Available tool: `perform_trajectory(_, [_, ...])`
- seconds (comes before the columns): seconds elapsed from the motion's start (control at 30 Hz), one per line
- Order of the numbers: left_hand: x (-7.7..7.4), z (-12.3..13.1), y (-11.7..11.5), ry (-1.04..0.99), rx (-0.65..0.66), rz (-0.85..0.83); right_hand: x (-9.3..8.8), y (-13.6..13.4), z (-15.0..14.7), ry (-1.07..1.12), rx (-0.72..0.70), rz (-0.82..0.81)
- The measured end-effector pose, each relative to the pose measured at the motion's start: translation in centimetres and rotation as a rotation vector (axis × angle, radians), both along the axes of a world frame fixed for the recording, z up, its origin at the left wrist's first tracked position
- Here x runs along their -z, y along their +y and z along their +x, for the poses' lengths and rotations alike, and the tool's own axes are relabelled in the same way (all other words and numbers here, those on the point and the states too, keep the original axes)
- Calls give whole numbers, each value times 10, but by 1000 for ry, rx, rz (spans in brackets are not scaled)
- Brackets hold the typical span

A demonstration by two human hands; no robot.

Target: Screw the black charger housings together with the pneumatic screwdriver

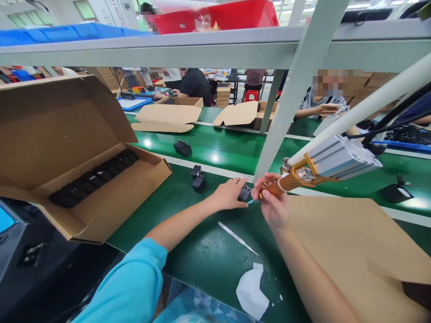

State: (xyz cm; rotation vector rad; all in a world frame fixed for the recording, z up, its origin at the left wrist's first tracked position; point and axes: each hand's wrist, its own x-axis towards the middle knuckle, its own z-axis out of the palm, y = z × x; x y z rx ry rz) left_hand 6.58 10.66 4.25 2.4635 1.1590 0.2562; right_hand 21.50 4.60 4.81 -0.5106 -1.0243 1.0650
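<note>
Far left: an open cardboard box point(144, 188) is sitting with its lid raised, holding a row of black blocks point(96, 179). Right of it, one black block point(182, 148) is resting on the farther green surface, and two small black blocks point(198, 178) are standing close together on the dark green counter point(198, 251).

Left hand point(229, 196): reaching in from the left, thumb and fingers spreading moderately wide beside a dark block point(245, 193), which is lying between the two hands. Cannot tell whether the fingers are gripping it. Below, a thin white strip point(237, 237) is lying slantwise on the counter, and a torn white piece point(252, 294) is lying nearer the wearer.

Right hand point(276, 210): fingers bending narrow at the front end of an orange tool point(291, 179); the overlap is hiding the contact, so cannot tell whether they are holding the tool or something small. Behind the orange part, a grey ribbed body point(345, 158) is extending rightward. Beneath, a brown cardboard sheet point(346, 237) is covering the counter's right side.
</note>
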Motion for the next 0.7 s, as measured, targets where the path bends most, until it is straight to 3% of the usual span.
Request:
perform_trajectory(0.1, [-5,26,4,134,-41,25,2,7,10,20,31,-13])
perform_trajectory(0.2, [-15,21,10,126,-94,58,3,12,16,31,77,-34])
perform_trajectory(0.33, [-45,-37,2,-15,-240,142,2,12,16,43,85,-40])
perform_trajectory(0.43, [-55,-92,-28,-91,-374,129,-1,7,9,38,50,-32])
perform_trajectory(0.53, [-37,-124,-68,-30,-474,32,-5,-2,-3,41,-18,-12])
perform_trajectory(0.63, [-4,-131,-97,6,-497,-48,-10,-13,-16,34,-90,2])
perform_trajectory(0.7, [16,-129,-107,-82,-480,-53,-13,-20,-23,23,-130,3])
